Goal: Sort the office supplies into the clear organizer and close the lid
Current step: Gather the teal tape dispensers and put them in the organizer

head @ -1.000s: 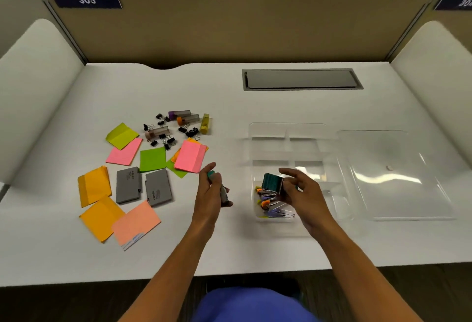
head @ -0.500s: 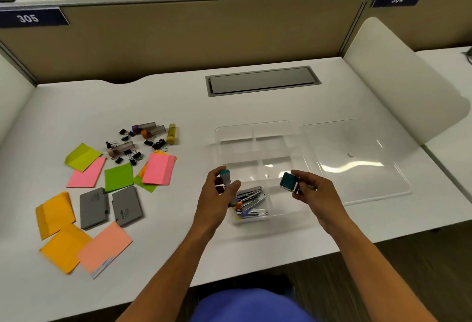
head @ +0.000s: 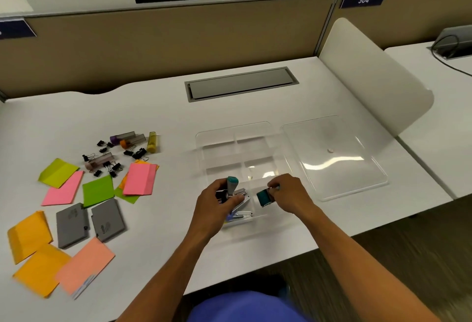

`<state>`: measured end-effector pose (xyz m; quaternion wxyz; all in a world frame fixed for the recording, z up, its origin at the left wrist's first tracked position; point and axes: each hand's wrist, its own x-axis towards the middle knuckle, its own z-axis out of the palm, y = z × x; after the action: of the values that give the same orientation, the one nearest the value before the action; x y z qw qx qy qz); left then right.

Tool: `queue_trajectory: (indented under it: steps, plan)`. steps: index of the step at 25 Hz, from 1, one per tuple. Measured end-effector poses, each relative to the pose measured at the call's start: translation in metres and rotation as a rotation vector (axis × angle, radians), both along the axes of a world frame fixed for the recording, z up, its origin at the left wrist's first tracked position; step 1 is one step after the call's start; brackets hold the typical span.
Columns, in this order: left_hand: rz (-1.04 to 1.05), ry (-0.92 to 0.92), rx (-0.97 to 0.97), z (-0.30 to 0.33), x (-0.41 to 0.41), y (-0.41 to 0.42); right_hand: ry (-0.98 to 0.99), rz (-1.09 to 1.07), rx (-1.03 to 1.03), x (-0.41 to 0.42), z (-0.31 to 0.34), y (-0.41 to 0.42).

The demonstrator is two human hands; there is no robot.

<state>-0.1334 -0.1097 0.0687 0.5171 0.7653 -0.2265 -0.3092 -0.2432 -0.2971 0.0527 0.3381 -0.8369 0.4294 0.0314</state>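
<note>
Left hand [head: 217,200] gripping an upright teal-capped stapler [head: 232,186], right hand [head: 290,195] pinching a teal stapler [head: 264,198], both just above the clear organizer [head: 233,140]'s near compartment, directly beneath.

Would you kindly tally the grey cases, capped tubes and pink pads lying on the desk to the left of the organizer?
grey cases: 2
capped tubes: 4
pink pads: 2
Total: 8
</note>
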Motion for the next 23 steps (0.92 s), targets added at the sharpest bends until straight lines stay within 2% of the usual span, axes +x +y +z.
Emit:
queue_trajectory:
  steps: [7, 13, 18, 20, 23]
  plan:
    - [-0.002, 0.003, 0.006, -0.005, 0.0, 0.001, 0.298, 0.139, -0.188, 0.004, -0.015, 0.008]
    - [-0.003, -0.016, 0.003, -0.005, -0.003, -0.01, 0.335, 0.196, -0.276, -0.001, -0.016, 0.002]
    - [-0.035, -0.062, 0.032, -0.007, -0.009, -0.024, 0.174, 0.097, -0.201, -0.007, -0.017, -0.002]
    - [-0.057, -0.081, 0.046, -0.009, -0.012, -0.031, 0.01, 0.037, -0.128, -0.01, -0.015, -0.005]
    - [-0.101, -0.145, 0.061, -0.01, -0.018, -0.041, -0.27, -0.058, 0.125, -0.013, -0.004, -0.008]
